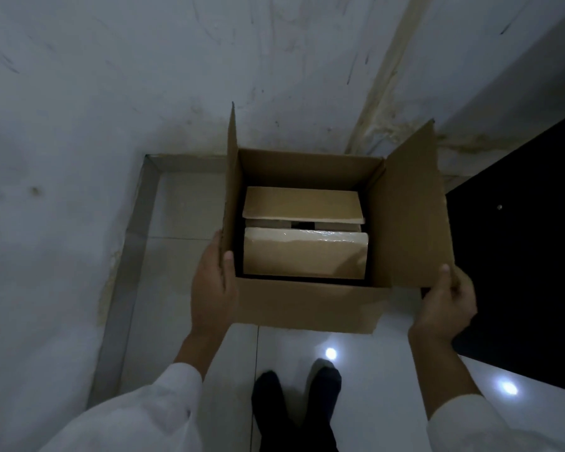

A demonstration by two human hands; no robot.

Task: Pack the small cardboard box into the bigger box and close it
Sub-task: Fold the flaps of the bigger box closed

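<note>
The bigger cardboard box [307, 305] stands open on the floor against the wall. Inside it sits the small cardboard box [304, 254], its two top flaps nearly shut with a narrow gap between them. My left hand [212, 285] grips the upright left flap [231, 190] of the bigger box, thumb inside the edge. My right hand [447, 305] holds the near corner of the right flap [411, 210], which leans outward. The far and near flaps of the bigger box are folded down out of the opening.
A white wall [144, 76] rises right behind the box. A grey skirting strip [128, 272] runs along the left. A black panel [519, 256] stands to the right. My feet [294, 402] in dark socks are on the glossy white floor tiles.
</note>
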